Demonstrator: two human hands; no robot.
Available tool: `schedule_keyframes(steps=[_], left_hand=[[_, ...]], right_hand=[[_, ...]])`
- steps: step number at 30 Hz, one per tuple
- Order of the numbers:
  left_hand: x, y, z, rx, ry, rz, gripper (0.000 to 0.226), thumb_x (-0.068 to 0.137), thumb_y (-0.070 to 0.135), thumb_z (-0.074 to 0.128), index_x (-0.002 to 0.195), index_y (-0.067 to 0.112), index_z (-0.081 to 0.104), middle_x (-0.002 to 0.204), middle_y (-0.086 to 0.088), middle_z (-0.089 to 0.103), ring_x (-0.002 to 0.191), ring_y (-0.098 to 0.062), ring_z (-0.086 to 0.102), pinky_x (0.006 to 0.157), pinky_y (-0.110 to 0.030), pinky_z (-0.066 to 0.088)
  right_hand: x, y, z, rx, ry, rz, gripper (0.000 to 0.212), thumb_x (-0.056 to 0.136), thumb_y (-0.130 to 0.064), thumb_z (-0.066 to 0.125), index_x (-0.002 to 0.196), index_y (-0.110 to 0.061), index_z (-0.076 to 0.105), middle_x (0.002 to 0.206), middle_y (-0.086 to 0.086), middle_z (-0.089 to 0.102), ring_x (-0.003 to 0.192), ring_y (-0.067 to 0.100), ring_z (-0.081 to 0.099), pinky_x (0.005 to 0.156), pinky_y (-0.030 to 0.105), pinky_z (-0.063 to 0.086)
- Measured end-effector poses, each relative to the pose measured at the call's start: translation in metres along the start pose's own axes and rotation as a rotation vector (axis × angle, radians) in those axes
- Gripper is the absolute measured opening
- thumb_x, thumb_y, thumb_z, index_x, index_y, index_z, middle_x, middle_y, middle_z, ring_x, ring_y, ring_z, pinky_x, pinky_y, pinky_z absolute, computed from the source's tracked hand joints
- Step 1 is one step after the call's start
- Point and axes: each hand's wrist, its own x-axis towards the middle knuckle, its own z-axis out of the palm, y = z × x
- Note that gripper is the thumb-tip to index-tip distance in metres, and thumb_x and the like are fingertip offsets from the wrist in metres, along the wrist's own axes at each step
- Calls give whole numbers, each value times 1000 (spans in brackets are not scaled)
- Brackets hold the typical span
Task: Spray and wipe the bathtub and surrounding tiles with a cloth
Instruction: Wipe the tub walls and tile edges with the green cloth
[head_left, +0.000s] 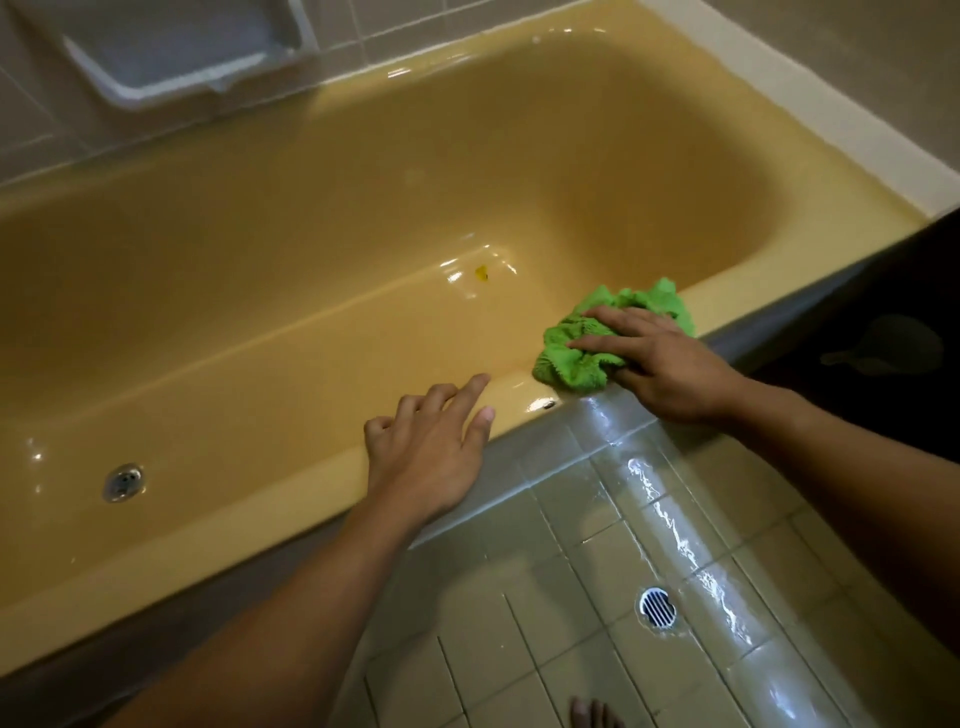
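Note:
A yellow bathtub (322, 218) fills most of the view, its near rim running from lower left to the right. A crumpled green cloth (582, 358) lies on that near rim. My right hand (660, 364) presses flat on the cloth with fingers spread over it. My left hand (431, 452) rests on the rim to the left of the cloth, fingers apart and holding nothing. Grey wall tiles (31, 119) run behind the tub. No spray bottle is in view.
The tub drain (123, 482) sits at the lower left of the basin, and a small yellow spot (481, 273) marks the tub floor. A white wall shelf (176, 47) hangs above. The wet tiled floor (597, 551) has a round drain (655, 607). A bare foot (592, 714) shows at the bottom.

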Motion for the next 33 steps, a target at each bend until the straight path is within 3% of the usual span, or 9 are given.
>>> schedule_keyframes(steps=[6, 10, 14, 23, 33], left_hand=[[20, 19, 2, -5, -8, 57, 55, 101, 67, 12, 154, 56, 10, 156, 17, 36, 137, -20, 39, 103, -48, 33], [28, 31, 4, 20, 9, 71, 54, 101, 65, 15, 154, 54, 12, 153, 17, 38, 136, -19, 41, 103, -46, 35], [32, 41, 8, 50, 41, 98, 57, 102, 65, 13, 156, 51, 10, 154, 17, 37, 136, -18, 41, 104, -45, 36], [54, 86, 12, 36, 36, 229, 56, 102, 64, 11, 156, 54, -4, 160, 16, 31, 137, -17, 42, 104, -43, 37], [100, 157, 26, 69, 91, 290, 53, 106, 55, 10, 155, 40, 21, 150, 7, 45, 124, -25, 53, 95, -45, 47]], right_hand=[[-3, -14, 11, -29, 34, 12, 50, 98, -22, 60, 145, -39, 52, 165, -4, 29, 149, 36, 23, 119, 60, 16], [-20, -18, 19, -37, 34, -96, 49, 100, -22, 56, 146, -38, 50, 166, -6, 26, 152, 35, 18, 119, 63, 19], [-32, -7, 14, -32, 18, -158, 47, 102, -21, 50, 146, -40, 50, 166, -10, 24, 154, 26, 15, 120, 57, 20], [-30, 39, -13, 130, 95, 89, 53, 101, -14, 53, 144, -43, 50, 165, -18, 19, 156, 13, 5, 125, 57, 3], [-10, 103, -41, 146, 224, 234, 49, 99, -15, 55, 142, -38, 54, 162, -8, 31, 154, 19, 17, 121, 55, -5]])
